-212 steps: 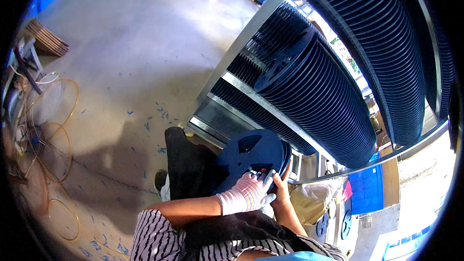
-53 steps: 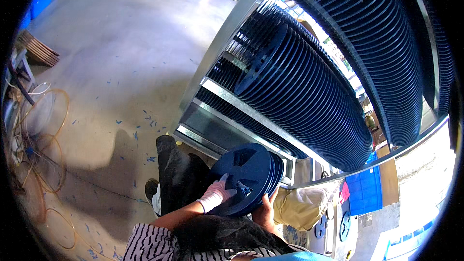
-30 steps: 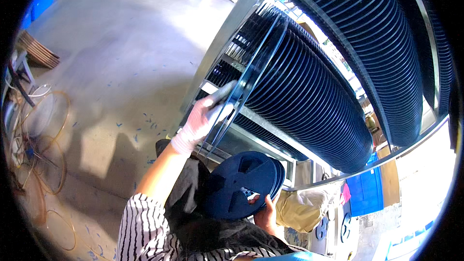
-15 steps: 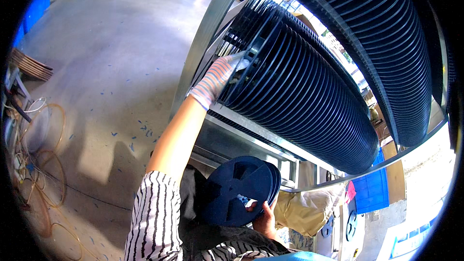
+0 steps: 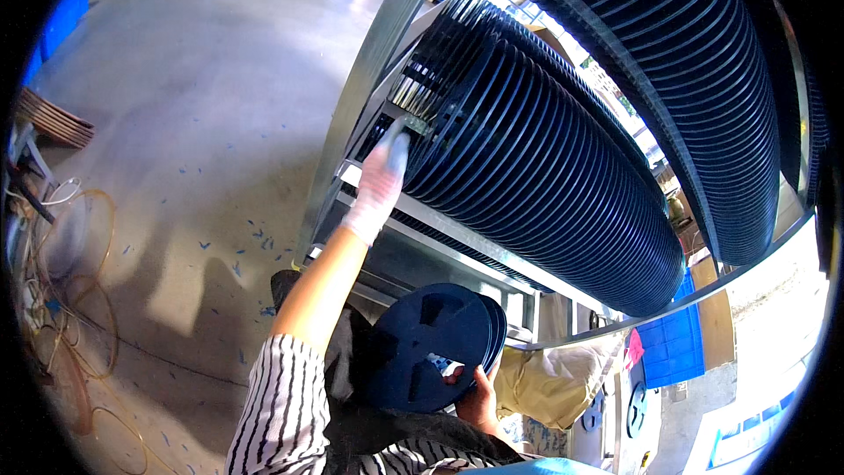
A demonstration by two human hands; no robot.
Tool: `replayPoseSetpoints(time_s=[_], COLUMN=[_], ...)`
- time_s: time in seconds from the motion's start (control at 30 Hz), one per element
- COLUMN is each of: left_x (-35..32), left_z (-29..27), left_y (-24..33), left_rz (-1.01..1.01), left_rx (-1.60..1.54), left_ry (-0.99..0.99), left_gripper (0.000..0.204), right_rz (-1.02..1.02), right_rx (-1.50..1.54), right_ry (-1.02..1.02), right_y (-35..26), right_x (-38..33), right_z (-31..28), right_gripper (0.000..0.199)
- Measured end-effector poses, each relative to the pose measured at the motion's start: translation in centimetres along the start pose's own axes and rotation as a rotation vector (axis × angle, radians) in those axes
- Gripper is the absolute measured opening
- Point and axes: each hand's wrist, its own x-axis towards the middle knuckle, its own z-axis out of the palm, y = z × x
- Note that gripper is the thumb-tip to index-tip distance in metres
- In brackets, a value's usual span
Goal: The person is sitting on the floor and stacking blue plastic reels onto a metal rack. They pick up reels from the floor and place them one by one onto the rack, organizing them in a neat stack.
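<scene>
My left hand [image 5: 382,183], in a pale striped glove, reaches up to the left end of a long row of dark ribbed reels [image 5: 545,185] on a metal rack. Its fingers are blurred beside the end of the row, so I cannot make out whether they grip anything. Low in front of my body, my right hand [image 5: 479,405] is closed on the right edge of a small stack of dark plastic reels [image 5: 413,343]. The front reel faces up, with cut-out openings around its middle; most of the right fingers are hidden behind the stack.
A metal rack post [image 5: 356,92] stands just left of the row. Above right hangs another long curved row of dark reels [image 5: 694,97]. A tan cloth bag [image 5: 549,383] and a blue crate [image 5: 668,347] are at the right. Tangled hoses [image 5: 66,299] lie at the far left.
My left hand has drawn back down and to the left from the row's end reel. My right hand and its stack of reels have stayed nearly still.
</scene>
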Motion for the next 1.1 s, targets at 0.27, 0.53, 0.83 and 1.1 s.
replayPoseSetpoints(time_s=[0.27, 0.53, 0.83, 1.1], left_x=[-29.3, -31.7, -32.6, -26.7], left_z=[-2.3, -0.8, -2.3, -8.7], left_y=[-3.3, -3.3, -4.4, 8.5], left_rz=[-0.014, -0.727, -0.505, -0.374], left_rx=[0.583, 0.616, 0.409, -0.554], left_ry=[-0.200, -0.704, -0.537, -0.196], left_gripper=[0.060, 0.106, 0.092, 0.047], right_rz=[-0.027, -0.058, -0.126, -0.090], right_rx=[-0.032, -0.148, -0.193, -0.144], right_ry=[-0.080, -0.111, -0.126, -0.047], right_y=[-0.1, -0.3, -0.9, -1.6], right_x=[-1.3, -4.3, -6.1, -4.9], right_z=[1.4, 3.2, 4.1, 2.8], right_gripper=[0.073, 0.083, 0.078, 0.068])
